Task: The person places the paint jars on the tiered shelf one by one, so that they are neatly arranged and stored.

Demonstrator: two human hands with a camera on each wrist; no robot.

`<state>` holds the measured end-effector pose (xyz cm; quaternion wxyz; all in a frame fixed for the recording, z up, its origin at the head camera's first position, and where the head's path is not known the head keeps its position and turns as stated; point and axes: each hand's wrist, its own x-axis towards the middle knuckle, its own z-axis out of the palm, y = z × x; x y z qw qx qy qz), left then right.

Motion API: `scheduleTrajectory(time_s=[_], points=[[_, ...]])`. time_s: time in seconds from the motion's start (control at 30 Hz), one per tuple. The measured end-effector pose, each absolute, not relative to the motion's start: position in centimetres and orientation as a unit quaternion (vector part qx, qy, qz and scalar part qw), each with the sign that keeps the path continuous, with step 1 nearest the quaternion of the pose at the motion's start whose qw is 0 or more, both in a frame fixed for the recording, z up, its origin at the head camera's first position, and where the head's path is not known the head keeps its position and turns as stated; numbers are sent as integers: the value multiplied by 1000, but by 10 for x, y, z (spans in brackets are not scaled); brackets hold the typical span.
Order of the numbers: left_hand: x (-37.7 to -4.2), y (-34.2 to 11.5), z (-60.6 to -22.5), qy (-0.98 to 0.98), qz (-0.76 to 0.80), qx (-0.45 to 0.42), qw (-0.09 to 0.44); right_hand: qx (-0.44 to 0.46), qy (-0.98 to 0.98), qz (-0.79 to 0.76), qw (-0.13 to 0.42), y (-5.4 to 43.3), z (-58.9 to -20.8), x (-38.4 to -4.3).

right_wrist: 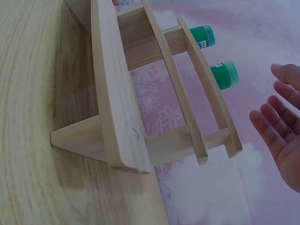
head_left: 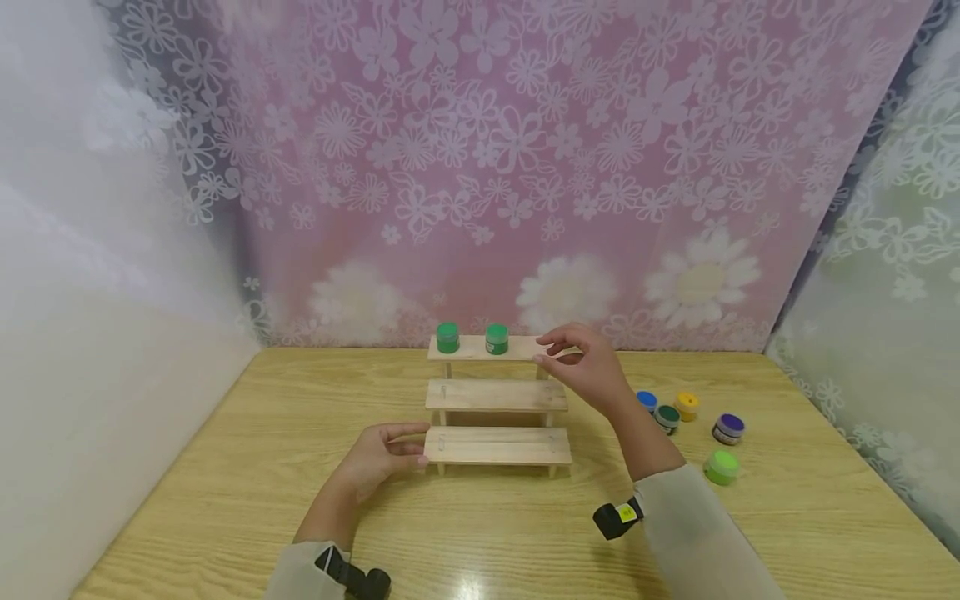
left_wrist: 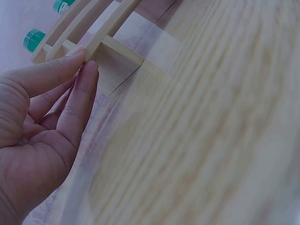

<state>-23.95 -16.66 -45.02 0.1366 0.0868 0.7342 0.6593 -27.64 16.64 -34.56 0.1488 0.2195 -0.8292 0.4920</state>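
Observation:
A small three-step wooden shelf stand [head_left: 498, 446] is set on the table, its steps rising toward the back. Two green-lidded paint jars, a left one [head_left: 447, 338] and a right one [head_left: 497, 339], stand upright on the top step. My left hand [head_left: 372, 460] pinches the left end of the lowest step; in the left wrist view, thumb and fingertips [left_wrist: 88, 75] meet at that corner. At the right end of the top step is my right hand [head_left: 588, 367], fingers apart and bent slightly with nothing between them. The right wrist view also has this hand [right_wrist: 286, 126] beside the top step.
Right of the stand are more paint jars: blue [head_left: 647, 401], dark green [head_left: 667, 418], yellow [head_left: 686, 406], purple [head_left: 728, 428] and light green [head_left: 722, 467]. A flowered pink curtain [head_left: 480, 167] hangs behind the wooden table [head_left: 300, 400], with pale sheets at both sides.

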Motion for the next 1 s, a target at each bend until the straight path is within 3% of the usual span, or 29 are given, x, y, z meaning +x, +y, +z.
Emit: scheduleTrajectory(time_s=[0.67, 1.0], points=[[-240, -167, -450, 728, 666, 87, 135, 209, -832, 487, 162, 192, -364, -242], [-237, -166, -448, 729, 665, 87, 138, 235, -813, 485, 220, 206, -372, -223]])
